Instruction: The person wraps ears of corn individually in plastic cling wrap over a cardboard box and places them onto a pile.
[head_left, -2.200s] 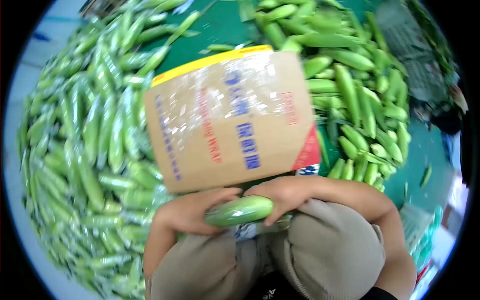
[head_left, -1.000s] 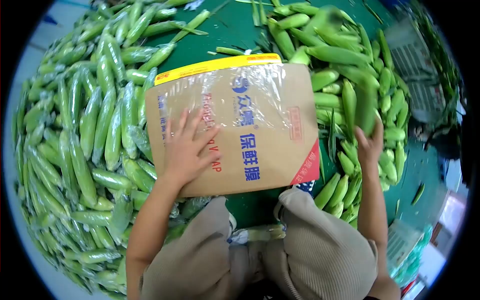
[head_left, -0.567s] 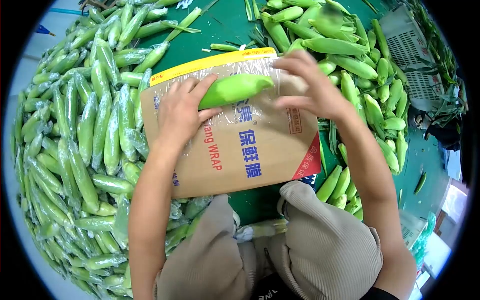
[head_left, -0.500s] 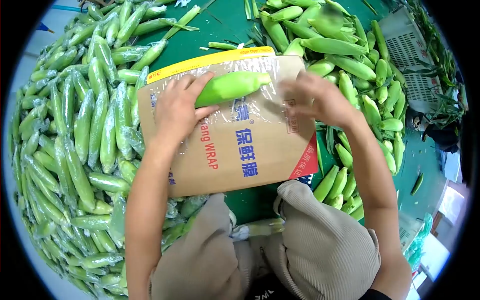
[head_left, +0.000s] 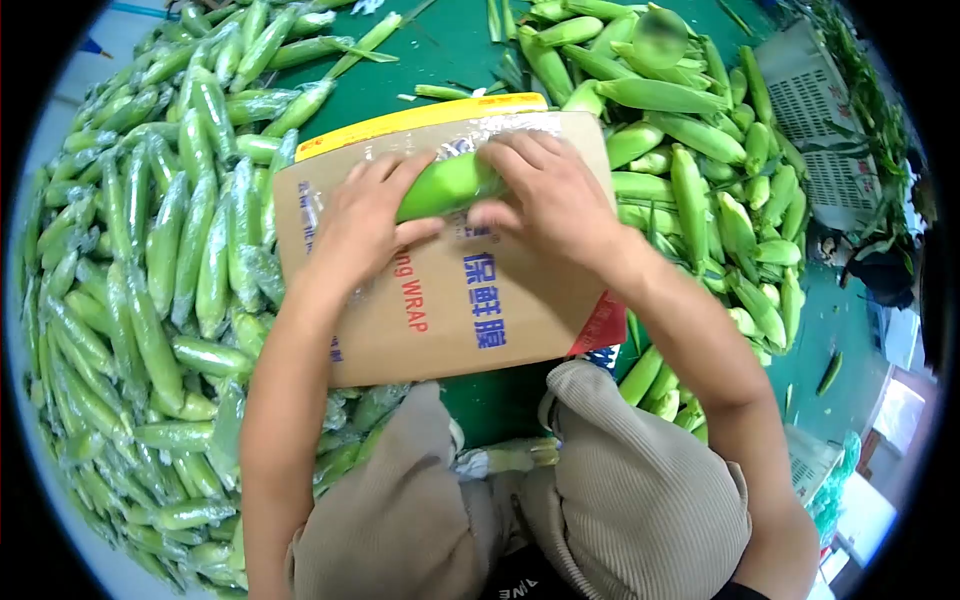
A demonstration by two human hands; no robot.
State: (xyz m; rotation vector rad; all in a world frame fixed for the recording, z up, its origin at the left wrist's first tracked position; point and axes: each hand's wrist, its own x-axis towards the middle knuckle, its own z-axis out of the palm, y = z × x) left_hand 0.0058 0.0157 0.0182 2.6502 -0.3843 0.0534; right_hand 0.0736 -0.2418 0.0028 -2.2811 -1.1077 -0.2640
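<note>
The right hand had moved in from the side and now curled around one end of the corn ear. The left hand held the other end. The green ear was over the big cardboard box. Corn in clear wrap lay in a heap on the left, and bare green corn was piled on the right, near a crate.

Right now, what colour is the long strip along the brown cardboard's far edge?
Yellow strip, shown best in the head view.
</note>
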